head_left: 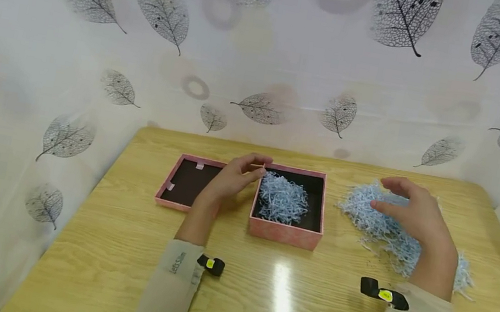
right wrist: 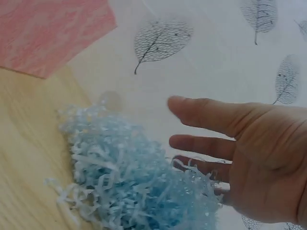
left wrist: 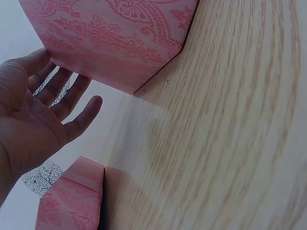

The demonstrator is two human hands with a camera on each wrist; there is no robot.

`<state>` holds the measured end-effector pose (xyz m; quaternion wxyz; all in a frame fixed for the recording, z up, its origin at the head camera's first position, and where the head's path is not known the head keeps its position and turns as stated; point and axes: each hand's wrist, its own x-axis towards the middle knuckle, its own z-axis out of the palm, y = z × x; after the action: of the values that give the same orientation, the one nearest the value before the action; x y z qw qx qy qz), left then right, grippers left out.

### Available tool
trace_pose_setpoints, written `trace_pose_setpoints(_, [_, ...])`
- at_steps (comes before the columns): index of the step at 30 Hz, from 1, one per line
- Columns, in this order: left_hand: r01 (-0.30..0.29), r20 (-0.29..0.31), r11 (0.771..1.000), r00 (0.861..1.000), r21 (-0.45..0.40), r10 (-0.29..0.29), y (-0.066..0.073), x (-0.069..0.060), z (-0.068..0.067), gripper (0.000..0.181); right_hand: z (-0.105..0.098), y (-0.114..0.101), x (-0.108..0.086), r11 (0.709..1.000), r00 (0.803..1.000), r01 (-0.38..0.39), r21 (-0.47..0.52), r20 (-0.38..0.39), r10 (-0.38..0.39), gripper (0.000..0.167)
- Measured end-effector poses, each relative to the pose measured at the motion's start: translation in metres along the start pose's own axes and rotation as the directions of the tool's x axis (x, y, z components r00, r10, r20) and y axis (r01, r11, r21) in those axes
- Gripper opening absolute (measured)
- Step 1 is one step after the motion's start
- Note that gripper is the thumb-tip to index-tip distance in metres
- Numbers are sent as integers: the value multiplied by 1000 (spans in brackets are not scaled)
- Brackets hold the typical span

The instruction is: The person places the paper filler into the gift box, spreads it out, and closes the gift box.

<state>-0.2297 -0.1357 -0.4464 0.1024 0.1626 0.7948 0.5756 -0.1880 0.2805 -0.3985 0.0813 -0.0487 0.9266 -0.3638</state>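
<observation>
Since the paper shreds (head_left: pixel 359 206) right of the pink box (head_left: pixel 283 234) seem light, springy — my wide-spread, empty right hand (head_left: pixel 417 214) should scoop underneath.

Head view looks forward-down from above; low, close wrist views face the backdrop (head_left: pixel 266 64), sharing the pink box (head_left: pixel 283 234).

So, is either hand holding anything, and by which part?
The right hand, open by the shreds, holds nothing. The left hand is at the far left corner of the box; whether its fingers grip it cannot be told.
</observation>
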Motion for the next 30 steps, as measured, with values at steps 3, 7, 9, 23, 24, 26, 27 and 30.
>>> trace_pose_setpoints(3, [-8,0,1000,1000,-13,8,-1,0,-1,40,7,5,7,995,997,-1,-97,78,8,83])
trace_pose_setpoints(7, [-8,1,999,1000,-36,8,-3,-2,-1,43,16,11,13,981,998,-8,-195,63,21,70])
trace_pose_setpoints(9, [-3,-1,999,1000,-41,3,-3,-2,-1,43,20,12,14,978,1000,-15,-207,24,20,58])
trace_pose_setpoints(23, [-14,-4,1000,1000,-27,14,-1,-1,-1,40,6,-28,-6,996,929,83,12,-363,-73,36])
trace_pose_setpoints(24, [-15,-5,1000,1000,-24,15,-2,-1,-1,39,6,-32,-8,995,914,99,29,-399,-79,34])
trace_pose_setpoints(26, [-15,-8,1000,1000,-24,14,-2,-1,-1,38,6,-41,-11,989,880,139,58,-465,-97,31])
trace_pose_setpoints(27, [-16,-9,1000,1000,-24,16,-2,-1,-1,38,7,-44,-11,984,862,165,65,-495,-112,29])
trace_pose_setpoints(30, [-11,-8,1000,1000,-27,11,-3,-1,0,38,9,-53,-12,967,816,235,96,-560,-143,24])
